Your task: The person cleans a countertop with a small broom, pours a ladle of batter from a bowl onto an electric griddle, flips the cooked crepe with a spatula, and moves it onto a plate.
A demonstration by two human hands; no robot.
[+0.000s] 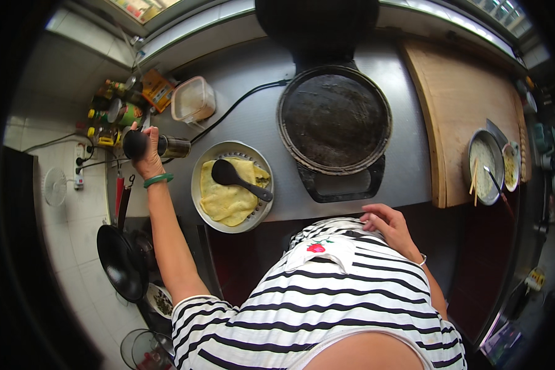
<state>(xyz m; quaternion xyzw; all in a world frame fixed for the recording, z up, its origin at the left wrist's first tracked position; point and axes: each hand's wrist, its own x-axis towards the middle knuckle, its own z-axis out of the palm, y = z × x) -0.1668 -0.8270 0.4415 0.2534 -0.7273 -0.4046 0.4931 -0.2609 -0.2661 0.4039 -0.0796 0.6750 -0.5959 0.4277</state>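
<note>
My left hand (149, 155) is closed around a bottle with a black top and a clear, dark-looking body (175, 146), at the counter's left side. Just right of it is a round metal plate with holes (198, 203), bearing folded yellow pancakes (226, 203). A black rice paddle (226, 173) lies across them. My right hand (386, 224) is at the counter's front edge, beside the striped shirt, fingers loosely bent and holding nothing. Beyond it stands a round electric griddle (335, 120), its black lid (317, 23) raised and its dark plate bare.
A clear plastic container (193, 99) and several seasoning bottles (102, 134) stand back left. A black wok (120, 263) is lower left. On the right, a wooden board (458, 106) bears a metal bowl of batter (483, 157) with chopsticks and a smaller bowl (511, 166). A black cord crosses the counter.
</note>
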